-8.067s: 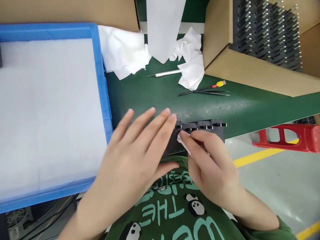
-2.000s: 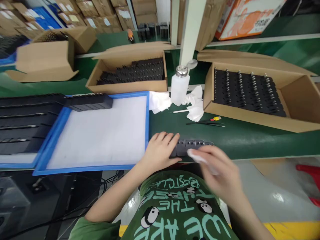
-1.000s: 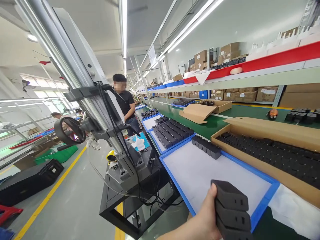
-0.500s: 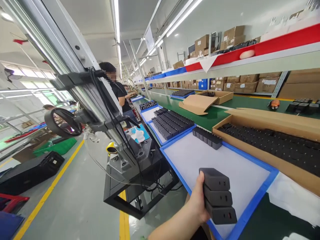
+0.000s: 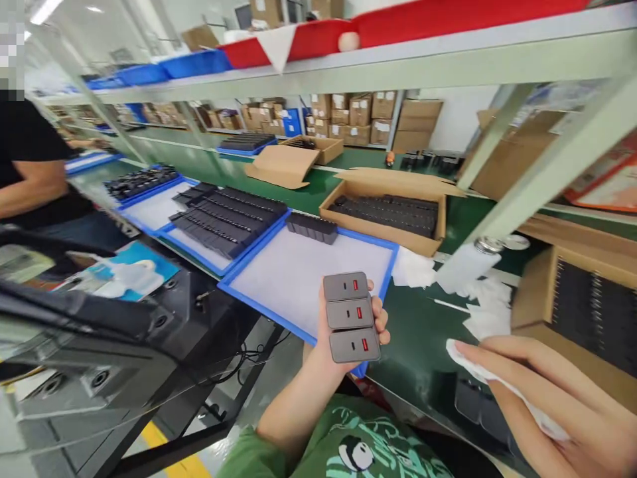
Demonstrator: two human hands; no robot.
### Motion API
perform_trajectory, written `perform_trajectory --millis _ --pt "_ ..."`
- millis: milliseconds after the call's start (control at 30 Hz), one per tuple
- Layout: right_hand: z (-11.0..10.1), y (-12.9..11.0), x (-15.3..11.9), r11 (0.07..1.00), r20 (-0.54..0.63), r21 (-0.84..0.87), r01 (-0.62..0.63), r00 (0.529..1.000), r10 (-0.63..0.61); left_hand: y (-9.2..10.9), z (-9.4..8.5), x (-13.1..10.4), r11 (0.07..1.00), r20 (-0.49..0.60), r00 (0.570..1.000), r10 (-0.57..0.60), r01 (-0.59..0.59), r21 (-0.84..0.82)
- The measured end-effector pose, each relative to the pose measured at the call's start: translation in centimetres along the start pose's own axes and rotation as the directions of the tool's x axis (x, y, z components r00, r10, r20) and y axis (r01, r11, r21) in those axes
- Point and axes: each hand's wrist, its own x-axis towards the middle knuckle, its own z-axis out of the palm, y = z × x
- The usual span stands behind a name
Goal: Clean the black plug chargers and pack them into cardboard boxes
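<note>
My left hand point(image 5: 326, 342) is wrapped round a stack of three dark grey USB chargers point(image 5: 349, 313), whose port faces point up at me. Each face shows a small black slot and a red USB port. Below the stack lies a blue-rimmed white tray point(image 5: 279, 279), with a row of similar chargers point(image 5: 312, 228) at its far edge. At the lower right, my right hand point(image 5: 572, 398) pinches a folded white wipe point(image 5: 470, 358) between thumb and fingers. Under that hand, more dark chargers point(image 5: 475, 401) lie on the green bench, partly hidden.
Neighbouring trays hold rows of chargers point(image 5: 233, 219). Open cartons of them stand behind point(image 5: 383, 216) and at right point(image 5: 592, 299). A white bottle with a metal top point(image 5: 468, 262) stands near crumpled wipes point(image 5: 490, 305). Dark machinery point(image 5: 124, 332) and a co-worker's arm point(image 5: 34, 186) are at left.
The view has swung right and down toward the bench. The chargers in my left hand have turned so their ports face me. My right hand, with the wipe, has come into view.
</note>
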Motion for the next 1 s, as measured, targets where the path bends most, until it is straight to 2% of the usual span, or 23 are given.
perform_trajectory --millis 100,167,267,333,400,433,467,567,600,700,733,833,867,967,1000 --pt "-0.9 -0.3 -0.3 1.0 0.001 0.014 -0.012 1.0 0.012 -1.0 0.6 0.0 0.996 -0.005 0.998 -0.061 0.061 0.059" --pt "-0.7 -1.2 -0.2 0.995 -0.011 0.051 -0.091 0.996 0.092 -1.8 0.9 0.1 0.992 -0.03 0.996 -0.08 0.082 0.098" --pt "0.7 -3.7 0.0 0.966 -0.199 0.061 -0.252 0.945 0.26 -3.0 1.0 0.5 0.986 -0.077 0.994 -0.081 0.091 0.138" --pt "2.1 -5.3 0.2 0.983 -0.28 0.054 -0.174 0.942 0.182 -3.7 0.8 0.7 0.984 -0.106 0.991 -0.085 0.101 0.15" --pt "3.5 -5.9 0.3 0.998 -0.222 0.047 0.044 0.974 -0.032 -4.3 0.6 0.9 0.981 -0.116 0.989 -0.096 0.114 0.155" --pt "3.9 -5.8 0.2 0.995 -0.2 0.033 0.091 0.976 -0.082 -4.5 0.6 0.9 0.981 -0.113 0.989 -0.099 0.116 0.156" --pt "4.0 -5.5 0.2 0.997 -0.201 0.001 0.077 0.977 -0.075 -4.6 0.5 1.0 0.981 -0.105 0.989 -0.1 0.116 0.157" --pt "3.5 -4.8 0.2 0.993 -0.308 -0.075 -0.092 0.949 0.065 -4.7 0.6 1.0 0.984 -0.087 0.993 -0.077 0.09 0.153" --pt "3.3 -4.9 0.3 0.995 -0.319 -0.04 -0.09 0.945 0.073 -4.7 0.7 1.0 0.984 -0.089 0.993 -0.073 0.086 0.155" --pt "3.0 -5.4 1.3 0.986 -0.221 0.157 0.046 0.975 -0.01 -5.0 0.9 1.2 0.984 -0.113 0.992 -0.053 0.071 0.165" --pt "3.1 -5.4 1.8 0.981 -0.203 0.187 0.046 0.979 -0.008 -5.1 1.0 1.2 0.983 -0.123 0.991 -0.049 0.069 0.171" --pt "3.2 -4.5 3.4 0.991 -0.327 0.123 -0.057 0.94 0.095 -5.7 1.2 1.1 0.977 -0.153 0.988 -0.037 0.068 0.203" --pt "3.3 -4.0 3.7 0.993 -0.35 0.105 -0.051 0.933 0.085 -5.8 1.3 1.1 0.974 -0.163 0.986 -0.032 0.068 0.216" --pt "4.0 -2.1 4.1 0.99 -0.256 0.139 0.032 0.967 0.004 -6.0 1.2 1.2 0.965 -0.201 0.98 -0.002 0.054 0.258" --pt "4.5 -1.2 3.9 0.989 -0.216 0.149 0.025 0.976 0.007 -6.0 1.2 1.3 0.959 -0.219 0.976 0.006 0.057 0.279"
